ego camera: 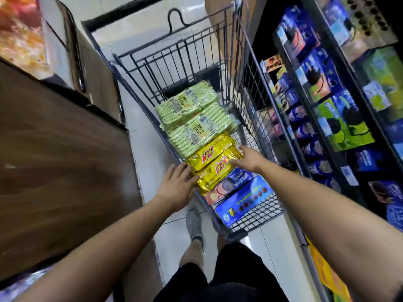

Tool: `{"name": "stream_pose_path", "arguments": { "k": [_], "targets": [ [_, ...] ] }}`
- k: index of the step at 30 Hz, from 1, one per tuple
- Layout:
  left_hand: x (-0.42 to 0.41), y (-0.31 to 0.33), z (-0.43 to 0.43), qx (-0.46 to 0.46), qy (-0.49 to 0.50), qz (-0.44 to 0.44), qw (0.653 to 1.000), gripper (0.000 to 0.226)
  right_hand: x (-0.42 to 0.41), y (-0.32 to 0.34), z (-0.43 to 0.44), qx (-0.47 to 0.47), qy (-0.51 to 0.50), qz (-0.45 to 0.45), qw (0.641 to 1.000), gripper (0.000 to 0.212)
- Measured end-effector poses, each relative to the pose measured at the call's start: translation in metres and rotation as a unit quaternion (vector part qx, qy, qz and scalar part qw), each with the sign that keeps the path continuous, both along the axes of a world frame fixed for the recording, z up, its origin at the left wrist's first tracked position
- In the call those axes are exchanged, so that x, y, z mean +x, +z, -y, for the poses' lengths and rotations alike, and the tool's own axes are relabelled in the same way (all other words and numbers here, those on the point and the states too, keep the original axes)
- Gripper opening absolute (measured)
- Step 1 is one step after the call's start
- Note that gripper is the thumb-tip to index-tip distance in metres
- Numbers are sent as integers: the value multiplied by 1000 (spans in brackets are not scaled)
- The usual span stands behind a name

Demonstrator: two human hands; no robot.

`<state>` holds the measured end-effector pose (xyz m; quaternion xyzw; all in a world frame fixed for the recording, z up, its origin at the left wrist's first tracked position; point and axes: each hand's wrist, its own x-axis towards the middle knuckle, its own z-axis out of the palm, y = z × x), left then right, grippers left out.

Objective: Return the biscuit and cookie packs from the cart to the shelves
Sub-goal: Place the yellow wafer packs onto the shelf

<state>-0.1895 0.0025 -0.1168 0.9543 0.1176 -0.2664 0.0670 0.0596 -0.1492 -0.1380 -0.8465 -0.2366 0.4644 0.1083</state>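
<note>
Loaded cart (246,83) is standing in the aisle, both hands reaching in.
Shelves (327,94) stocked with blue and green boxes are running just right of the cart. Inside the cart, pale green packs (196,118) are lying at the far end, gold packs (213,162) are stacked mid-cart, and blue boxes (242,199) are lying at the near end. The left hand (176,184) is pressing straight fingers against the gold packs' left end; the right hand (248,159) is resting extended fingers on their right end, neither one clenching.
</note>
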Motion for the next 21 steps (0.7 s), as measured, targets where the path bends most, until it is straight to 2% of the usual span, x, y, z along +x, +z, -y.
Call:
{"name": "stream_pose_path", "arguments": {
  "k": [4,7,12,18,21],
  "targets": [
    [4,-20,-1,-2,20,-9,1000,52,16,-32,-14,6,-56,-85,995,102],
    [6,-29,4,-1,27,-15,1000,53,19,-49,-15,-9,-73,-144,987,122],
    [3,-35,9,-2,33,-11,999,51,14,-63,-10,2,-147,-225,963,146],
    [3,-35,3,-19,32,-1,999,47,13,-71,-3,41,-195,-276,940,126],
    [5,-34,2,-24,37,-1,999,45,7,-69,-3,58,-218,-298,928,103]
  ]
}}
